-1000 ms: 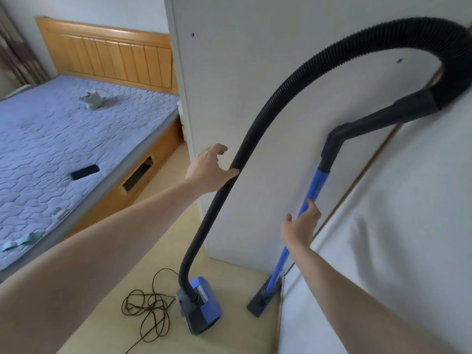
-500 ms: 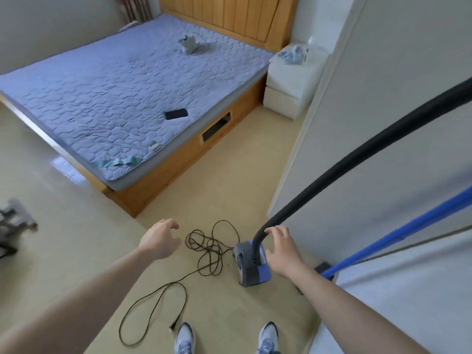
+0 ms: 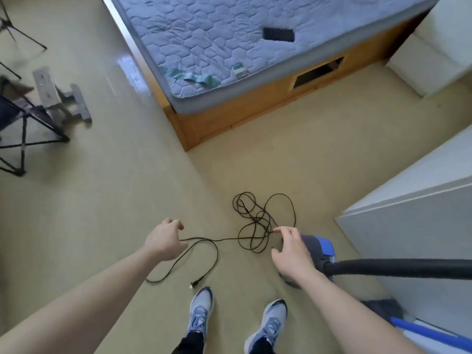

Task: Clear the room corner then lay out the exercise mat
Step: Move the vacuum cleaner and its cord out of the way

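Both arms reaching down over the floor. Left hand (image 3: 165, 240) loosely curled, holding nothing, the black power cord (image 3: 255, 226) running just beyond its fingertips. Right hand (image 3: 291, 254) spread wide, holding nothing, fingertips at the cord tangle, blue vacuum body (image 3: 322, 249) just right of them, black hose (image 3: 398, 269) trailing rightward.

Both bare arms stretched forward and down. Left hand (image 3: 166, 240) at 9 o'clock of the right, well apart from it, fingers loosely curled, gripping nothing visible. Right hand (image 3: 291, 252) with fingers spread and slightly bent, palm down. Two feet in shoes at 6 o'clock, between the forearms.
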Demonstrator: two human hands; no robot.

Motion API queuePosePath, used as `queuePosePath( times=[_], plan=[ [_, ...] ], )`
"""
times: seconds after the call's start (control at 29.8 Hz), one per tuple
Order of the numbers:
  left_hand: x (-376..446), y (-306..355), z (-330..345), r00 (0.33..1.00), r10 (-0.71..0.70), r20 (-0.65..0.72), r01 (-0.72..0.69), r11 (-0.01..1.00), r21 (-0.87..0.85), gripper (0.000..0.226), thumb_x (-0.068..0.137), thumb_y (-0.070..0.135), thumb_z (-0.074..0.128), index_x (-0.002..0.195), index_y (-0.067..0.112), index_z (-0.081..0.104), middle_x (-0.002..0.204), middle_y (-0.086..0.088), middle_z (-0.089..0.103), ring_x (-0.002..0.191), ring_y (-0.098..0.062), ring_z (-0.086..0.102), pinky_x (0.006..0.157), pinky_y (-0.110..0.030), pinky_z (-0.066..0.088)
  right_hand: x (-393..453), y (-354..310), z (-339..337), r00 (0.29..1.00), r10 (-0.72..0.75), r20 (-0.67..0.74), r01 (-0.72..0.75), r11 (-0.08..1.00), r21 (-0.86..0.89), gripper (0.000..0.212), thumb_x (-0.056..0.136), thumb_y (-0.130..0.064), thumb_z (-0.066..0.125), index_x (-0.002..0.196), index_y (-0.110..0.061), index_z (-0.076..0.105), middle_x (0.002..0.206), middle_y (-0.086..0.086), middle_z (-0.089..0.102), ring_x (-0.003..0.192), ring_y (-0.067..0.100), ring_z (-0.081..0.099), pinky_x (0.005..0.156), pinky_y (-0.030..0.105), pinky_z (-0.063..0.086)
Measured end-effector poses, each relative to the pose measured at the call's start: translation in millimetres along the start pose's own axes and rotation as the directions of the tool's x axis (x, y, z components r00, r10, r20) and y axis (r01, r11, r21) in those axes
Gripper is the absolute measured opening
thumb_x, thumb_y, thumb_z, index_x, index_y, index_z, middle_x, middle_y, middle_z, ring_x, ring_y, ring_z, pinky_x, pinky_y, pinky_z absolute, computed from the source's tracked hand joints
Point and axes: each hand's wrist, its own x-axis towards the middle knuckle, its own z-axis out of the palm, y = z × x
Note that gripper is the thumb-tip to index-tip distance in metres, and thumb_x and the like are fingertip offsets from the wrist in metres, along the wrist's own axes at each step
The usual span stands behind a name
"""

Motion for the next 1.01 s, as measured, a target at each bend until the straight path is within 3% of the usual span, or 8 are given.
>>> queuePosePath(
  times=[0.17,0.27,0.44,0.64,0.74,0.87,0.94,1.01],
  plan=[
    [91,-53,100,0.992,-0.115,0.047,0.113,0.993,0.044,0.059,0.081,0.039,0.065,0.135,0.024,0.048,0.140,-0.001,0.044,0.121,-0.026,0.052,0.092,-0.037,0.050,94,32,101,0.994,0.034,0.105,-0.026,0.996,-0.080,0.056,0.091,-0.022,0.062,0.141,-0.036,0.041,0.150,-0.008,0.031,0.121,0.019,0.050,0.093,0.042,0.052],
    [151,-84,166,0.980,-0.189,0.057,0.184,0.979,0.083,0.068,0.077,0.042,0.069,0.138,0.021,0.044,0.145,-0.005,0.038,0.122,-0.031,0.049,0.095,-0.041,0.050,155,57,169,0.990,0.021,0.137,0.001,0.987,-0.158,0.065,0.091,-0.023,0.066,0.148,-0.033,0.037,0.156,0.000,0.028,0.134,0.025,0.041,0.105,0.042,0.046],
    [251,-127,265,0.952,-0.293,0.083,0.281,0.951,0.131,0.093,0.075,0.035,0.076,0.153,0.022,0.026,0.164,-0.008,0.012,0.137,-0.036,0.038,0.100,-0.044,0.050,265,94,264,0.992,0.009,0.129,0.025,0.966,-0.258,0.087,0.086,-0.028,0.074,0.157,-0.031,0.024,0.165,0.003,0.016,0.148,0.030,0.025,0.114,0.046,0.039],
    [339,-163,343,0.968,-0.237,0.087,0.210,0.947,0.243,0.118,0.071,0.044,0.087,0.159,0.026,0.010,0.165,-0.009,0.007,0.133,-0.039,0.045,0.092,-0.043,0.053,378,117,315,0.999,-0.019,0.049,0.035,0.930,-0.365,0.105,0.079,-0.035,0.082,0.160,-0.026,0.015,0.167,0.014,0.010,0.152,0.037,0.017,0.120,0.052,0.031],
    [368,-158,379,0.971,-0.227,0.079,0.204,0.952,0.227,0.090,0.077,0.047,0.083,0.144,0.019,0.030,0.142,-0.010,0.037,0.117,-0.034,0.060,0.080,-0.040,0.052,420,135,332,0.999,-0.028,0.027,0.036,0.919,-0.392,0.115,0.075,-0.041,0.085,0.161,-0.027,0.011,0.167,0.014,0.008,0.152,0.041,0.011,0.120,0.055,0.031],
    [386,-145,410,0.991,-0.117,-0.069,0.130,0.964,0.233,0.017,0.095,0.009,0.054,0.107,0.016,0.046,0.111,-0.009,0.060,0.098,-0.033,0.066,0.066,-0.037,0.046,458,152,343,0.997,-0.025,0.079,0.056,0.906,-0.420,0.125,0.072,-0.049,0.087,0.162,-0.029,0.002,0.168,0.013,0.008,0.154,0.042,0.009,0.119,0.053,0.030],
    [394,-130,423,0.993,-0.069,-0.099,0.086,0.980,0.178,0.016,0.092,0.003,0.043,0.094,0.017,0.049,0.102,-0.011,0.063,0.092,-0.034,0.064,0.065,-0.036,0.042,468,164,344,0.996,-0.030,0.082,0.063,0.894,-0.443,0.125,0.071,-0.046,0.087,0.162,-0.029,0.003,0.166,0.013,0.016,0.149,0.043,0.021,0.117,0.050,0.034],
    [394,-105,434,0.996,-0.003,-0.093,0.011,0.996,0.089,0.016,0.092,0.006,0.042,0.084,0.019,0.047,0.096,-0.011,0.063,0.085,-0.034,0.062,0.066,-0.038,0.046,467,177,348,0.991,-0.073,0.114,0.120,0.862,-0.492,0.106,0.078,-0.034,0.084,0.160,-0.027,0.016,0.159,0.012,0.027,0.139,0.041,0.034,0.111,0.048,0.043]
  ],
)
